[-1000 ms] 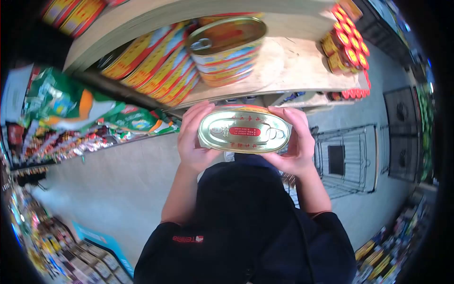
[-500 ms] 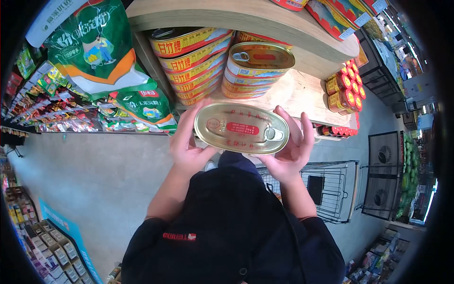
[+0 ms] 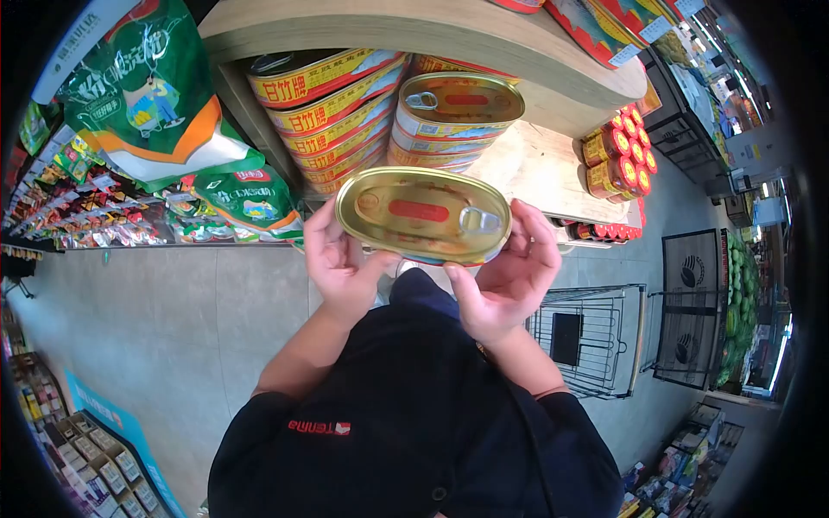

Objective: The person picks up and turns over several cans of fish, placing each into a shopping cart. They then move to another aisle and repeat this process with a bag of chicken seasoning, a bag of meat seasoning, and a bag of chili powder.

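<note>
An oval gold tin can [image 3: 421, 216] with a ring-pull lid and red print is held up in front of my chest. My left hand [image 3: 341, 263] grips its left end, thumb along the near side. Around the right end curls my right hand [image 3: 514, 276], its thumb against the near lower edge. Just beyond, on the wooden shelf [image 3: 535, 173], a stack of yellow-and-red oval cans [image 3: 332, 121] stands beside a shorter stack of similar cans [image 3: 458, 108] with the ring-pull top showing.
Green starch bags [image 3: 155, 95] hang or stand at the left. Red-lidded jars [image 3: 617, 160] sit at the shelf's right end. A wire shopping cart [image 3: 591, 337] is on the floor to my right. A wooden upper shelf edge [image 3: 414, 30] overhangs the cans.
The can has tilted and come slightly up and left in view, still between both hands. The shelves have shifted left in view as the camera moved.
</note>
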The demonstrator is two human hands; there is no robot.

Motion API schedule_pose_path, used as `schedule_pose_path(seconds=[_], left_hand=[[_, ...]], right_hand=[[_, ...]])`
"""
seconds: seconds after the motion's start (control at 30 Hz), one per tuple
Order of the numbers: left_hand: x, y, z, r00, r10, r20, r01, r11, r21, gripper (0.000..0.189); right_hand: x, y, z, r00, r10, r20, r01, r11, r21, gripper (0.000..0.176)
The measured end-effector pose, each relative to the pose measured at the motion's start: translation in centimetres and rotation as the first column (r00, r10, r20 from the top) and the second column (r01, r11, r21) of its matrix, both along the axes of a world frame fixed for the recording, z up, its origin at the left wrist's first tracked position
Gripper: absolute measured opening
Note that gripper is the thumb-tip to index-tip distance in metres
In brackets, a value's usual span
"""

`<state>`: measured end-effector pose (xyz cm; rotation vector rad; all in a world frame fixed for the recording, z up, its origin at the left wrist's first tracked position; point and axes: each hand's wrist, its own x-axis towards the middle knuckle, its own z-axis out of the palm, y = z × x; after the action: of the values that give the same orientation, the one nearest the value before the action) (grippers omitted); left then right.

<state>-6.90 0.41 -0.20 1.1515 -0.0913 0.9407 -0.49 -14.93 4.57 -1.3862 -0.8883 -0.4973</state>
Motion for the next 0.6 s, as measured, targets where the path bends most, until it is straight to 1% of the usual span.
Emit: schedule_pose_path(seconds=[0.03, 0.1, 0.13, 0.17, 0.23, 0.27, 0.33, 0.37, 0.43, 0.47, 0.5, 0.53, 0.57, 0.6], left_hand=[[0.2, 0.0, -0.1, 1.0, -0.005, 0.004, 0.005, 1.0, 0.003, 0.076], [0.6, -0.2, -0.3, 0.992, -0.068, -0.107, 0.041, 0.969, -0.242, 0.06], [0.5, -0.5, -0.1, 0.991, -0.102, -0.087, 0.069, 0.945, -0.321, 0.047], [0.5, -0.5, -0.1, 0.991, -0.106, -0.083, 0.074, 0.945, -0.319, 0.047], [0.3, -0.1, -0.2, 0.985, -0.067, -0.16, 0.026, 0.969, -0.247, 0.037], [0.3, 0.0, 0.3, 0.985, -0.063, -0.158, 0.023, 0.97, -0.244, 0.037], [-0.1, 0.1, 1.6, 0.981, -0.155, -0.116, 0.095, 0.908, -0.408, 0.039], [-0.3, -0.1, 1.8, 0.982, -0.15, -0.116, 0.091, 0.91, -0.404, 0.039], [-0.5, -0.7, 2.4, 0.977, -0.138, -0.16, 0.069, 0.923, -0.379, 0.046], [-0.6, -0.9, 3.1, 0.977, -0.165, -0.137, 0.111, 0.934, -0.338, 0.048], [-0.7, -1.0, 2.8, 0.978, -0.161, -0.135, 0.108, 0.935, -0.337, 0.048], [-0.7, -1.1, 2.1, 0.98, -0.111, -0.163, 0.08, 0.979, -0.186, 0.048], [-0.7, -1.2, 2.0, 0.981, -0.056, -0.184, 0.052, 0.998, -0.031, 0.048], [-0.7, -1.7, 2.3, 0.983, -0.065, -0.171, 0.054, 0.996, -0.067, 0.05]], right_hand=[[0.0, 0.4, 0.4, 0.998, 0.058, -0.01, -0.058, 0.998, 0.012, 0.085], [-0.1, 0.5, 0.3, 0.993, 0.098, -0.067, -0.098, 0.995, 0.004, 0.076], [-0.5, 0.4, 0.8, 0.993, 0.076, -0.086, -0.083, 0.994, -0.075, 0.072], [-0.5, 0.7, 0.7, 0.995, 0.062, -0.08, -0.068, 0.995, -0.077, 0.071], [-0.5, 0.3, 0.4, 0.994, 0.074, -0.082, -0.082, 0.992, -0.095, 0.073], [-0.5, 0.3, 0.4, 0.994, 0.078, -0.08, -0.085, 0.992, -0.092, 0.073], [-0.5, 0.3, 0.4, 0.997, 0.07, -0.031, -0.072, 0.992, -0.099, 0.077], [-0.4, 0.3, 0.4, 0.997, 0.074, -0.03, -0.077, 0.992, -0.095, 0.077], [0.0, 0.0, 0.4, 0.995, 0.088, -0.046, -0.092, 0.993, -0.08, 0.081], [0.4, -0.2, 0.1, 0.994, 0.092, -0.05, -0.096, 0.993, -0.075, 0.082], [0.5, -0.4, -0.3, 0.994, 0.096, -0.047, -0.1, 0.992, -0.073, 0.082], [0.5, -0.6, -0.5, 0.989, 0.105, -0.103, -0.108, 0.994, -0.029, 0.081], [0.5, -0.8, -0.7, 0.98, 0.116, -0.16, -0.115, 0.993, 0.015, 0.08], [0.6, -0.9, -0.6, 0.974, 0.123, -0.191, -0.116, 0.992, 0.048, 0.077]])
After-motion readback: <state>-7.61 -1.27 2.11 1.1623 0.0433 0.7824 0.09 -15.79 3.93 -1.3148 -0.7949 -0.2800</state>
